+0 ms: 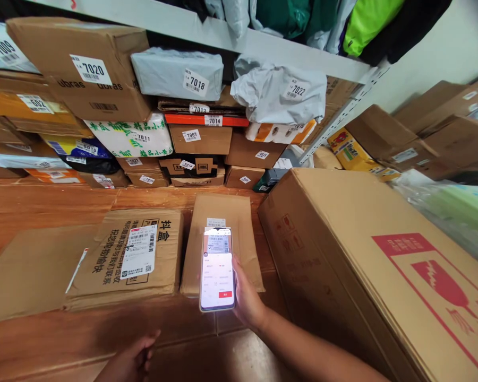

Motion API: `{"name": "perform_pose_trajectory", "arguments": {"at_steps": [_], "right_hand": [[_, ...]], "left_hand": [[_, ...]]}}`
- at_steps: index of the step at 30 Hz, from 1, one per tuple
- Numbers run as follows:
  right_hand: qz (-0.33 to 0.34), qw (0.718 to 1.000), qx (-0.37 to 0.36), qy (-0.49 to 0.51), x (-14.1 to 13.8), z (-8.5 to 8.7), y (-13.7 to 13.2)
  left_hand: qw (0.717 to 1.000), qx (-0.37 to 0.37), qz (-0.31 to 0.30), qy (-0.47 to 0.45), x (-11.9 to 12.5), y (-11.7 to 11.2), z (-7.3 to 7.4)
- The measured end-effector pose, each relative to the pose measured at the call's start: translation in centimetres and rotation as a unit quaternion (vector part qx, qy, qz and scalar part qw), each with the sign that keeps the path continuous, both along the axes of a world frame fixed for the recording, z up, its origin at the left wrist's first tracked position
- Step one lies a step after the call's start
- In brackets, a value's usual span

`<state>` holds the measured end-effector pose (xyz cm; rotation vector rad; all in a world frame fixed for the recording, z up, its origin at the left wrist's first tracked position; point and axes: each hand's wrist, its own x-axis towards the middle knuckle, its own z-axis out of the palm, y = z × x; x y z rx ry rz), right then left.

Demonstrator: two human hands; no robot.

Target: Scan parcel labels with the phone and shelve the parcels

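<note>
Phone point(218, 276) above middle box point(242, 233), right hand point(247, 298) clamped at phone's right edge; left hand point(137, 354) holds nothing, fingers loosely curled, near left. Probably light, stiff, slick, fragile; best hold: side edges.

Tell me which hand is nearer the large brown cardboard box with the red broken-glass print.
Right. The right hand, gripping a lit, rectangular smartphone, is left of the box; the left hand is farther left, near the picture's bottom edge.

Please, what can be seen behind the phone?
Behind the phone is a box with a label near the phone's top edge. The part the phone covers cannot be seen.
</note>
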<state>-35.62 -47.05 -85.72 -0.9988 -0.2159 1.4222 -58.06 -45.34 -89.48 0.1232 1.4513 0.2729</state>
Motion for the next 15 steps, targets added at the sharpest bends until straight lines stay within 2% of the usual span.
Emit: {"name": "perform_pose_trajectory", "arguments": {"at_steps": [4,9,12,15], "right_hand": [[0.007,1.000,-0.006,0.002,0.0,-0.1,0.0],[0.005,1.000,-0.006,0.009,0.0,-0.1,0.0],[0.005,1.000,-0.004,0.011,0.0,-0.3,-0.1],[0.001,1.000,0.005,0.009,0.0,-0.5,-0.1]], "left_hand": [[1.000,-0.015,0.023,0.005,0.2,0.0,-0.1],[0.999,-0.030,0.040,0.021,0.8,0.4,0.7],[0.999,-0.027,0.039,0.021,1.0,0.3,1.0],[0.999,-0.027,0.029,0.004,0.7,0.0,0.7]]}}
